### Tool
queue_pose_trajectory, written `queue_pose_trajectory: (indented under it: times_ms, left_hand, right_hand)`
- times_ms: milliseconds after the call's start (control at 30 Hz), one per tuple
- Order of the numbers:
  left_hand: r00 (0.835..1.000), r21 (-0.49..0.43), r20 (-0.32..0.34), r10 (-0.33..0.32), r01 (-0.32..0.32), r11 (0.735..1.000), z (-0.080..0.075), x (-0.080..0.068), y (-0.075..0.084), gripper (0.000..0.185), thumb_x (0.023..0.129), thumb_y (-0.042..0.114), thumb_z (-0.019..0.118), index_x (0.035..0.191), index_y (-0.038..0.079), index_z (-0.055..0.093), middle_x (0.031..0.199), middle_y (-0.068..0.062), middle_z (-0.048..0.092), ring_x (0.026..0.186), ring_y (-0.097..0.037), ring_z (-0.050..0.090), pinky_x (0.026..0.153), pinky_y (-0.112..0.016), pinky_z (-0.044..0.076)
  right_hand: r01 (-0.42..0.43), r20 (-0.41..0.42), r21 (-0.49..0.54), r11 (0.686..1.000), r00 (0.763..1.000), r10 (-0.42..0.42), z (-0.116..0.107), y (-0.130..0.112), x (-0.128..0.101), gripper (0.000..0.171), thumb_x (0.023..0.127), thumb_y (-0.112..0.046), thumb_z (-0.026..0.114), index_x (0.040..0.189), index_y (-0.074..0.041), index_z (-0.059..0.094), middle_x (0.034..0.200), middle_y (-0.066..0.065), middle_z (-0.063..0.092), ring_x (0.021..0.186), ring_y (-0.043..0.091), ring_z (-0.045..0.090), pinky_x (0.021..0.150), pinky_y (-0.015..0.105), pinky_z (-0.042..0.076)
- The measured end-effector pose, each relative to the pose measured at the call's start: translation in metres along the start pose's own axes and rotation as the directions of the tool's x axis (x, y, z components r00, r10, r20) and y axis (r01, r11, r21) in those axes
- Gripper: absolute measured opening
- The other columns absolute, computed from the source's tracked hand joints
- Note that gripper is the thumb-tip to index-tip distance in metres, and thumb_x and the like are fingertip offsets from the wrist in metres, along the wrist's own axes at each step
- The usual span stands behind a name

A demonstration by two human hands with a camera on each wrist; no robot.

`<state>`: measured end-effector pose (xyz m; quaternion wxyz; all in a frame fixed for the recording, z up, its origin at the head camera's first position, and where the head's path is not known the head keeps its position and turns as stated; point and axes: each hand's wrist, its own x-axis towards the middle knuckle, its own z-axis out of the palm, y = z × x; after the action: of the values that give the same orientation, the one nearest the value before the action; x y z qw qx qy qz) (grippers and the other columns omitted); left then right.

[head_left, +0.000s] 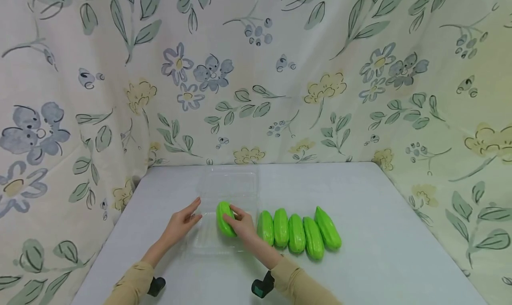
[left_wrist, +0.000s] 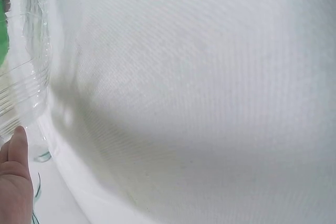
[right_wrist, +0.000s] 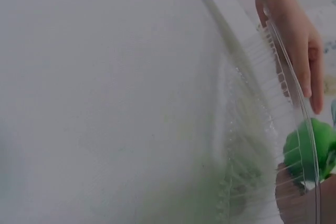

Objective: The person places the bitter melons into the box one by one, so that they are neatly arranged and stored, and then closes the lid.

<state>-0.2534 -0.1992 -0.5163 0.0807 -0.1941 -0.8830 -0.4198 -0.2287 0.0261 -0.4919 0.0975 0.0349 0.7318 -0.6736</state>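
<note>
Loading step in hand: right hand [head_left: 242, 225] grips one green gourd [head_left: 224, 218] inside the clear tray [head_left: 208, 245], left hand [head_left: 182, 222] flat-fingered steadies the tray edge; next calls for release.

Left wrist view: left hand [left_wrist: 13, 182] cut by the frame's left and lower edges, only a thumb and palm edge showing. Green gourd [left_wrist: 3, 35] a sliver at the left edge. Right wrist view: right hand [right_wrist: 307, 203] blurred behind the clear tray [right_wrist: 294, 129], grip unreadable there.
</note>
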Motion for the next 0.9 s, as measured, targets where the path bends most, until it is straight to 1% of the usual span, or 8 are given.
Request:
queue_pose_trajectory:
  times_ms: [167, 300, 400, 500, 667, 800, 900]
  left_hand:
    - [1.0, -0.003, -0.002, -0.016, 0.016, 1.0, 0.0, 0.001, 0.001, 0.053, 0.092, 0.016, 0.062, 0.139, 0.0, 0.043, 0.147, -0.017, 0.04, 0.129, -0.033, 0.046, 0.098, -0.045, 0.048]
    - [0.999, -0.002, 0.008, -0.036, 0.036, 0.999, -0.001, 0.001, 0.002, 0.054, 0.093, 0.017, 0.062, 0.14, 0.002, 0.042, 0.148, -0.016, 0.039, 0.129, -0.033, 0.046, 0.099, -0.044, 0.048]
    - [0.999, 0.002, 0.013, -0.041, 0.041, 0.999, -0.001, 0.002, 0.003, 0.054, 0.093, 0.017, 0.062, 0.14, 0.001, 0.042, 0.148, -0.016, 0.039, 0.129, -0.033, 0.046, 0.099, -0.044, 0.047]
    - [0.999, 0.008, 0.015, -0.039, 0.039, 0.999, -0.001, 0.002, 0.004, 0.053, 0.093, 0.016, 0.061, 0.14, 0.0, 0.042, 0.148, -0.016, 0.039, 0.129, -0.033, 0.046, 0.099, -0.044, 0.047]
    - [1.0, -0.009, 0.014, -0.023, 0.024, 1.0, 0.0, 0.003, 0.003, 0.053, 0.093, 0.015, 0.061, 0.14, 0.0, 0.042, 0.148, -0.017, 0.038, 0.13, -0.034, 0.045, 0.099, -0.044, 0.047]
    - [1.0, -0.029, 0.014, -0.02, 0.021, 0.999, 0.002, 0.003, 0.001, 0.053, 0.093, 0.014, 0.061, 0.14, -0.001, 0.042, 0.148, -0.018, 0.037, 0.13, -0.035, 0.044, 0.099, -0.043, 0.047]
    - [1.0, -0.035, 0.016, -0.023, 0.023, 0.999, 0.003, 0.003, 0.001, 0.053, 0.093, 0.014, 0.061, 0.14, -0.002, 0.042, 0.148, -0.018, 0.037, 0.13, -0.035, 0.044, 0.099, -0.042, 0.047]
  right_hand:
    - [-0.035, -0.028, 0.022, 0.999, 0.999, 0.036, 0.01, 0.002, 0.005, 0.054, 0.088, -0.023, 0.067, 0.136, -0.006, 0.051, 0.132, 0.024, 0.054, 0.117, 0.033, 0.056, 0.093, 0.04, 0.055]
    - [-0.02, -0.052, 0.012, 1.0, 0.998, 0.021, 0.016, 0.003, 0.005, 0.053, 0.088, -0.021, 0.068, 0.134, -0.003, 0.052, 0.128, 0.025, 0.057, 0.112, 0.03, 0.059, 0.089, 0.038, 0.056]
    - [-0.021, -0.053, 0.012, 1.0, 0.998, 0.021, 0.019, 0.004, 0.004, 0.052, 0.087, -0.02, 0.068, 0.134, -0.003, 0.053, 0.124, 0.024, 0.06, 0.107, 0.026, 0.06, 0.086, 0.035, 0.057]
    - [-0.026, -0.047, 0.006, 1.0, 0.999, 0.026, 0.022, 0.002, 0.004, 0.052, 0.086, -0.022, 0.069, 0.133, -0.003, 0.054, 0.124, 0.022, 0.061, 0.106, 0.024, 0.061, 0.085, 0.034, 0.057]
    - [-0.028, -0.03, -0.01, 1.0, 0.999, 0.027, 0.032, 0.0, 0.004, 0.053, 0.086, -0.022, 0.069, 0.132, -0.001, 0.054, 0.125, 0.023, 0.059, 0.107, 0.026, 0.061, 0.085, 0.036, 0.058]
    - [-0.032, -0.047, -0.019, 0.999, 0.998, 0.031, 0.04, 0.001, 0.005, 0.053, 0.086, -0.022, 0.069, 0.132, -0.001, 0.054, 0.123, 0.024, 0.06, 0.103, 0.024, 0.062, 0.082, 0.035, 0.058]
    - [-0.045, -0.055, -0.004, 0.999, 0.998, 0.045, 0.043, 0.001, 0.005, 0.055, 0.087, -0.025, 0.069, 0.134, -0.002, 0.052, 0.124, 0.024, 0.059, 0.105, 0.026, 0.062, 0.083, 0.036, 0.059]
